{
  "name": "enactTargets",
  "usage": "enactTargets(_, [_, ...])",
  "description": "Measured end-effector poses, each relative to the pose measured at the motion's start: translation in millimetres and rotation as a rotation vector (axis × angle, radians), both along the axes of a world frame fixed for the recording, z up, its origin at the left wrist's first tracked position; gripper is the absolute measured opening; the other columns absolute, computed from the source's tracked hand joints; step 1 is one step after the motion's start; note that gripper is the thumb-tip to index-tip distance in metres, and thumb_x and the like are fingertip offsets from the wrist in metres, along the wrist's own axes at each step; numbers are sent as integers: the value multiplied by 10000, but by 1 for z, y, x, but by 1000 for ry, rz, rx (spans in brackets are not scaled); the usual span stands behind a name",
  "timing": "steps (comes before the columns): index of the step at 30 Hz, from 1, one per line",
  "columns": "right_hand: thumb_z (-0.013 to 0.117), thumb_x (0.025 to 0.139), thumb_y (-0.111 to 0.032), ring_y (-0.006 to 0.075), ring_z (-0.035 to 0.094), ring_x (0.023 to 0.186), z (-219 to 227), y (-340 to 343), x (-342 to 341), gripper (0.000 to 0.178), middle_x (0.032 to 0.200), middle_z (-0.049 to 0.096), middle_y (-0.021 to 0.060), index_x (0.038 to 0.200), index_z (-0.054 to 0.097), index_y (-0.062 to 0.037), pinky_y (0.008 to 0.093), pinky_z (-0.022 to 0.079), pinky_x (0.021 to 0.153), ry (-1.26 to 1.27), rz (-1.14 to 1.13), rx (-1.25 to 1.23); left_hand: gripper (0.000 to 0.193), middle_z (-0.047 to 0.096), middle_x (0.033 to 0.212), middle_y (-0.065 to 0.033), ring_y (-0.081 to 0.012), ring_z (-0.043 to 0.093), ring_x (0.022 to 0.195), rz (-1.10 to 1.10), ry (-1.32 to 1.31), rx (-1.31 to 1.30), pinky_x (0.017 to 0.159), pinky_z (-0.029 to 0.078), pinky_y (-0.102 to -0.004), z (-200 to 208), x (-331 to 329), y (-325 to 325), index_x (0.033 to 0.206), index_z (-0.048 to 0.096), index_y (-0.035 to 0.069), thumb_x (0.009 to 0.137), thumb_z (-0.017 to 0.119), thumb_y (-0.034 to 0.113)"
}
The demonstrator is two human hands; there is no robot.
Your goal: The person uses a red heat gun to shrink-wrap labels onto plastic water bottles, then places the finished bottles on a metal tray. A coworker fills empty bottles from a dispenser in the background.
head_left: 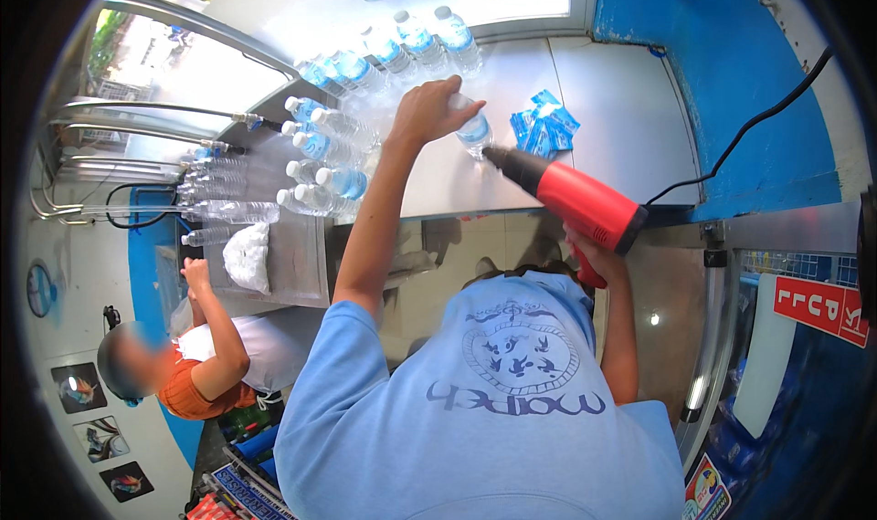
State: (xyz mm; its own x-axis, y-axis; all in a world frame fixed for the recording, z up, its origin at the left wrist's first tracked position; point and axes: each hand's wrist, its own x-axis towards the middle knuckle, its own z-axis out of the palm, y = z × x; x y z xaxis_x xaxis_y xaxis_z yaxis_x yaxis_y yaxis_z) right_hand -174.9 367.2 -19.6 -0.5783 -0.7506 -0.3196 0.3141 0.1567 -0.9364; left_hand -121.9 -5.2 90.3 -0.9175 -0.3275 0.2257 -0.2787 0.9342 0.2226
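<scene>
My left hand (pixel 427 109) grips the top of a small clear water bottle (pixel 474 133) with a blue label, standing on the steel counter (pixel 603 127). My right hand (pixel 596 257) is closed around the handle of a red heat gun (pixel 585 205). Its black nozzle points at the bottle's lower part and almost touches it. A small pile of blue sleeve labels (pixel 544 123) lies just right of the bottle.
Several more labelled bottles (pixel 333 136) stand and lie across the counter's left and far side. A black cord (pixel 749 127) runs from the gun up the blue wall. At the left, another person in orange reaches a hand (pixel 195 273) toward a white bag (pixel 248 257) by the filling taps.
</scene>
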Motion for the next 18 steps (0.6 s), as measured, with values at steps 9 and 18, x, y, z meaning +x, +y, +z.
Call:
enactTargets(9, [709, 978, -401, 110, 605, 656, -1, 58, -26, 354, 748, 635, 12, 1051, 707, -55, 283, 488, 633, 114, -206, 137, 542, 665, 620, -195, -379, 685, 595, 92, 352, 11, 587, 538, -455, -9, -125, -22, 715, 701, 25, 830, 736, 554])
enactTargets(18, [687, 1002, -269, 116, 608, 695, 7, 83, -21, 267, 852, 656, 61, 1091, 670, -18, 290, 480, 668, 77, -330, 124, 485, 768, 833, -96, -248, 729, 847, 270, -111, -333, 980, 412, -450, -6, -236, -79, 846, 800, 132, 824, 715, 609])
